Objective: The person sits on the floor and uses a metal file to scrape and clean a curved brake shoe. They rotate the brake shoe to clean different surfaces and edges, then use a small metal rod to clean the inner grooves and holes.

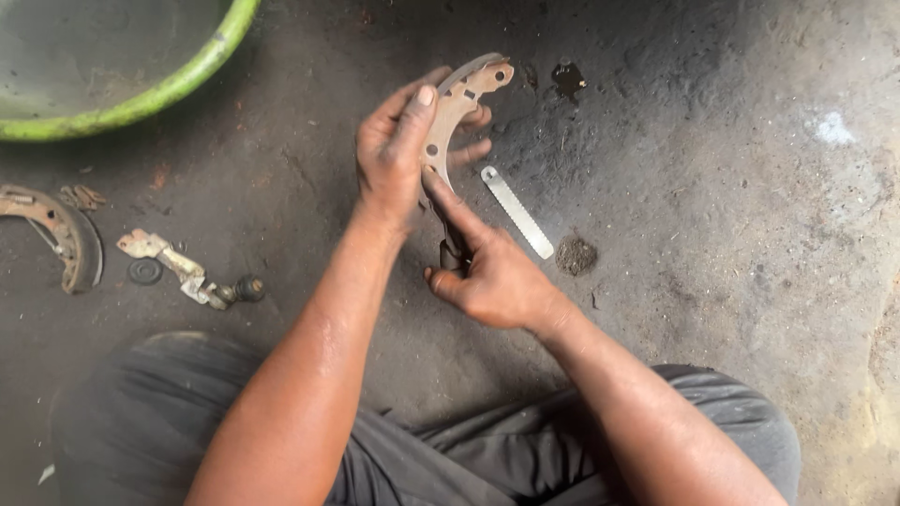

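My left hand [398, 155] grips the upper part of a curved, rusty brake shoe [461, 98], thumb pressed along its web. My right hand [487, 272] holds the lower end of the same shoe, with the index finger stretched up along its inner edge. The shoe is held upright above the dark, oily floor in front of my knees. Its lower end is hidden behind my right hand.
A flat silver metal strip [517, 213] lies on the floor just right of my hands. At left lie another brake shoe [66, 234], a metal lever with a knob [187, 272] and a small round disc [144, 272]. A green basin [178, 80] stands top left.
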